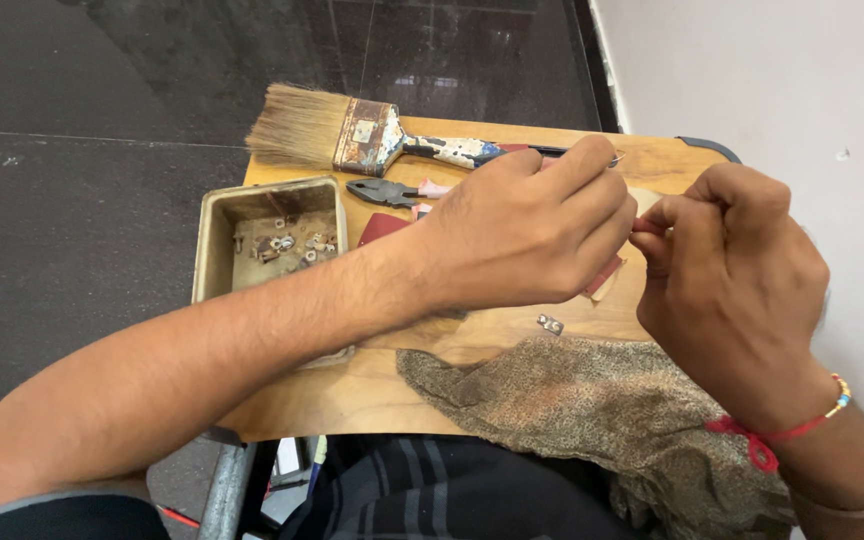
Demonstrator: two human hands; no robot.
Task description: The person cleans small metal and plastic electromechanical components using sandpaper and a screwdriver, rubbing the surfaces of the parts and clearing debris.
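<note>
Head view looks down on a small wooden board laid across the person's lap, where both hands meet near its right end. That the work sits close to the body, above the board, seems to let any dropped piece land on wood rather than the dark tiled floor.

Left hand is curled almost closed, its fingertips pinching a thin metal tool, perhaps a needle or fine file, whose tip pokes out past the knuckles. Right hand is balled into a loose fist around a small pale, rounded object with a red part at its lower edge; most of it is hidden, so its kind cannot be told. It is held just beside the left fingertips, steadied for the tool.

Under the hands lies a reddish sheet, likely sandpaper. Pliers and a worn paintbrush rest at the far edge, within reach. A shallow metal tray at the left keeps small screws and fittings together. One small metal clip lies loose near a mottled brown cloth.
</note>
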